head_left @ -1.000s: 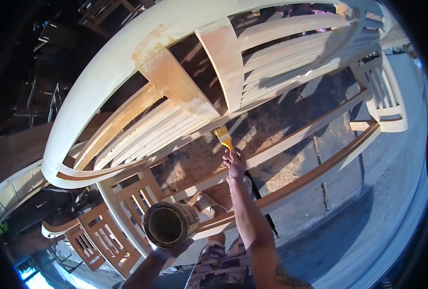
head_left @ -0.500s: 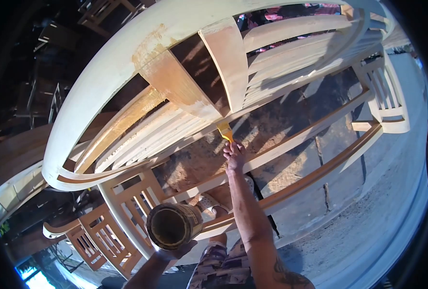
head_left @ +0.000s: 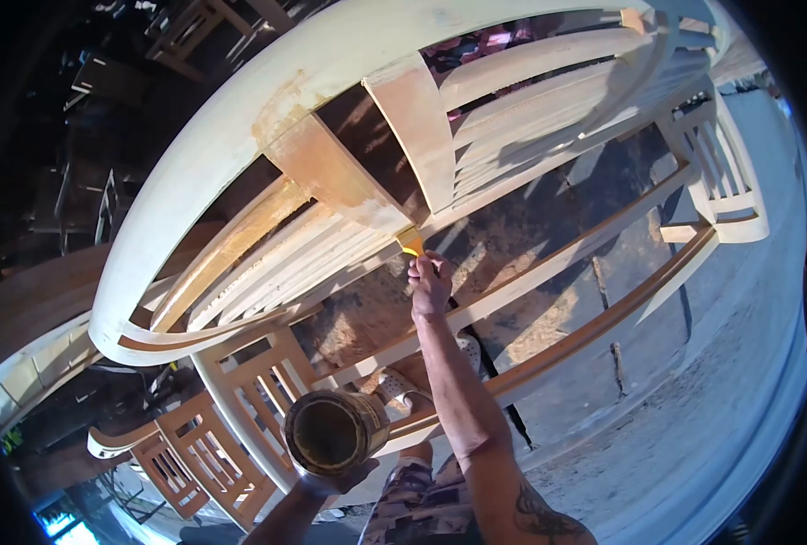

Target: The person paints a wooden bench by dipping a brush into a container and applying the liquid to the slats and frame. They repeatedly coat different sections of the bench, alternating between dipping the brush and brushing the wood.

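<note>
My right hand (head_left: 431, 283) is closed around a paintbrush (head_left: 410, 241) with a yellow handle. Its bristles touch the lower end of a wide back slat (head_left: 335, 173) on a pale wooden bench frame. The upper part of that slat looks darker and wetter than its lower end. To its left, a curved slat (head_left: 226, 247) has a glossy amber coat. Down in front of me my left hand (head_left: 338, 479) supports a paint can (head_left: 373, 421) from below, fingers curled under it. The can is tilted with its mouth toward me; dark stains mark its sides.
The bench's front rail (head_left: 594, 356) crosses between my body and the backrest. A slatted armrest (head_left: 267, 368) stands left, another (head_left: 721, 173) right. More wooden furniture (head_left: 194, 450) is at lower left. A shoe (head_left: 394, 386) shows on the paved ground behind the rail.
My right hand and the brush have shifted slightly left and up along the slat's lower end. The can in my left hand appears slightly further right and lower.
</note>
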The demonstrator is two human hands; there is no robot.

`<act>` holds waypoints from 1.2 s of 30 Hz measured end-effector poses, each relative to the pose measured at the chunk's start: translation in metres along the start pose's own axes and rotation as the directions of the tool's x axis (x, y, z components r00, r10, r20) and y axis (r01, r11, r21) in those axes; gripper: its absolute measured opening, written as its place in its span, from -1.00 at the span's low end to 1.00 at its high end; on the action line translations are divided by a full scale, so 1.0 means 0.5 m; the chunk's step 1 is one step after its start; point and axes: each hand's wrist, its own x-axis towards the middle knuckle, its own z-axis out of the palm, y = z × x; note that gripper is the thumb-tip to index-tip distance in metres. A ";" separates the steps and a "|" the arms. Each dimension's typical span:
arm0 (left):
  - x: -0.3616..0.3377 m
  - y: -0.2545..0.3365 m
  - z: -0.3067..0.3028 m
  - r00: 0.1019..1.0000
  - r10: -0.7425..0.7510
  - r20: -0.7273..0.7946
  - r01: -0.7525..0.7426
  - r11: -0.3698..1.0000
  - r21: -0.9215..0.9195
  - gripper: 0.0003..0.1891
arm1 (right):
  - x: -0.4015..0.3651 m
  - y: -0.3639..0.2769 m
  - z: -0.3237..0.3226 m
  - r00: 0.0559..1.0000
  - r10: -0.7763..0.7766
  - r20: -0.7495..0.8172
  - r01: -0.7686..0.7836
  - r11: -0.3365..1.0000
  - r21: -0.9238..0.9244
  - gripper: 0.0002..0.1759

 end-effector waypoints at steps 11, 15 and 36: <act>-0.002 0.019 -0.005 0.999 -0.002 0.038 0.002 1.000 0.008 0.04 | -0.128 -0.142 -0.010 0.983 -0.077 0.167 0.035 0.970 0.241 -0.71; -0.014 0.018 -0.002 0.997 -0.011 0.081 0.009 1.000 0.021 0.07 | 0.008 0.005 -0.071 0.997 0.051 0.056 -0.064 0.966 0.251 -0.68; 0.002 0.105 -0.005 0.997 0.075 0.033 -0.075 0.997 -0.001 0.20 | -0.200 -0.298 0.125 0.988 -0.064 0.138 0.064 0.998 0.010 -0.77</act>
